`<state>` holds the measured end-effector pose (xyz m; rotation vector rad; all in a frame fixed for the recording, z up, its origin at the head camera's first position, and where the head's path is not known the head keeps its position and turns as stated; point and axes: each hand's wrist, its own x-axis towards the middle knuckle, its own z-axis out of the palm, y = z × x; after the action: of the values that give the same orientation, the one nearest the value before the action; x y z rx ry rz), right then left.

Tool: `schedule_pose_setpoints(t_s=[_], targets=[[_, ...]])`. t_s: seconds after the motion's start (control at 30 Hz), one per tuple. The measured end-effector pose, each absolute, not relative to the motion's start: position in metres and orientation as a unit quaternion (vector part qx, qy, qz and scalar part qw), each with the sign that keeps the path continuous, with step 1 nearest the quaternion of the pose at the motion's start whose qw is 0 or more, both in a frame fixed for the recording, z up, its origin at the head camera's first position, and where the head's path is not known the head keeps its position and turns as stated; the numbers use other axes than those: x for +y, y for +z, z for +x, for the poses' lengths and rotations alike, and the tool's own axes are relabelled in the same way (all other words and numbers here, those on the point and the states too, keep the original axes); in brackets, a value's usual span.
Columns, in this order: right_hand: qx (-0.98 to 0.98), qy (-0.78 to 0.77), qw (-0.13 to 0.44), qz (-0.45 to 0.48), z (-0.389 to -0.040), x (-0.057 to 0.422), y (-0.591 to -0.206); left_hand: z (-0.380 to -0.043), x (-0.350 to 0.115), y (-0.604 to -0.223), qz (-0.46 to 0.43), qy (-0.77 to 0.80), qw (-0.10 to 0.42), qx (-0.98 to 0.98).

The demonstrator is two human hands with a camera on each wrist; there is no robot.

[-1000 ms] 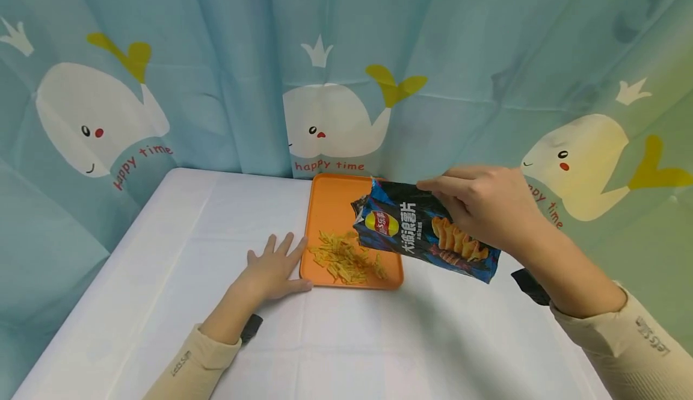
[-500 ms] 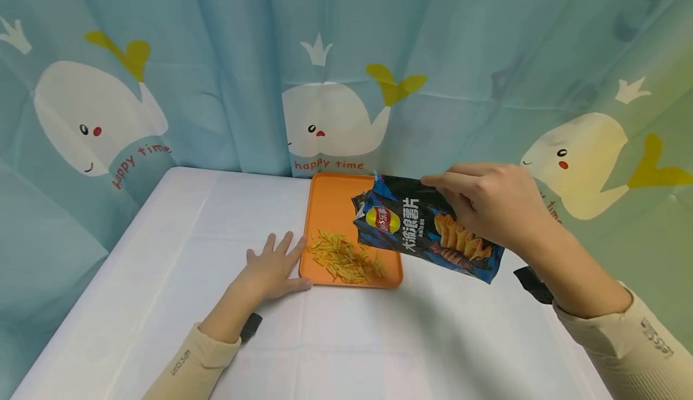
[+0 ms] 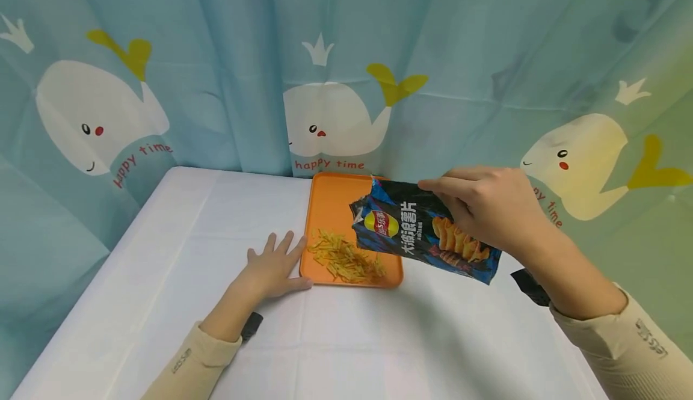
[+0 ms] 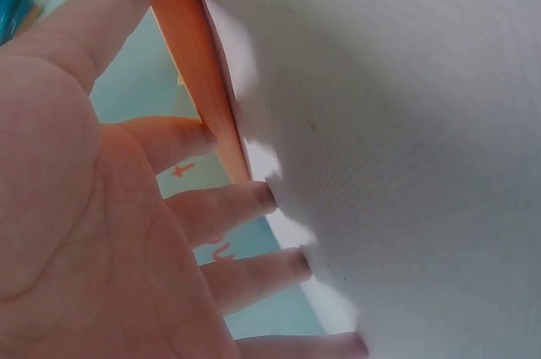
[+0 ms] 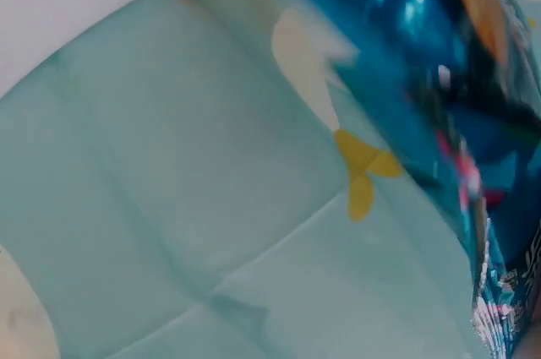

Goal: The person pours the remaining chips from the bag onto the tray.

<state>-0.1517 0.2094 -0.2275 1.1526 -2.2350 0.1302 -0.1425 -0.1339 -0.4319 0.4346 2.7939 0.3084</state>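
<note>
My right hand (image 3: 487, 204) pinches the edge of a dark blue potato chip bag (image 3: 408, 225) and holds it tilted above the table. The bag's torn mouth faces left, over the orange tray (image 3: 337, 198). Yellow strip-shaped chips (image 3: 346, 258) lie heaped in the tray's near half, partly hidden by the bag. My left hand (image 3: 273, 266) lies spread beside the tray's left edge, fingers straight. In the left wrist view its thumb and forefinger meet the tray's side (image 4: 194, 55). Blurred shiny foil of the bag (image 5: 397, 46) fills the upper right of the right wrist view.
A white-covered table (image 3: 346, 346) carries the tray near its far edge. Behind it hangs a light blue curtain (image 3: 233, 57) printed with white whales. The bag's shadow falls on the cloth right of the tray.
The bag shifts slightly right and up, then back left and down, with my right hand. The heap looks a little fuller at its right side. My left hand stays in place.
</note>
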Motion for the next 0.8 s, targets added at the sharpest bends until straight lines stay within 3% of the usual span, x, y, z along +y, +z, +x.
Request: schedule_pose_setpoints(t_s=[0.23, 0.8], targets=[[-0.856, 0.081, 0.317, 0.400, -0.153, 0.219, -0.236, -0.142, -0.134, -0.432, 0.152, 0.108, 0.150, 0.971], [-0.878, 0.363, 0.278, 0.143, -0.144, 0.264, -0.304, -0.140, -0.133, -0.430, 0.152, 0.111, 0.150, 0.970]])
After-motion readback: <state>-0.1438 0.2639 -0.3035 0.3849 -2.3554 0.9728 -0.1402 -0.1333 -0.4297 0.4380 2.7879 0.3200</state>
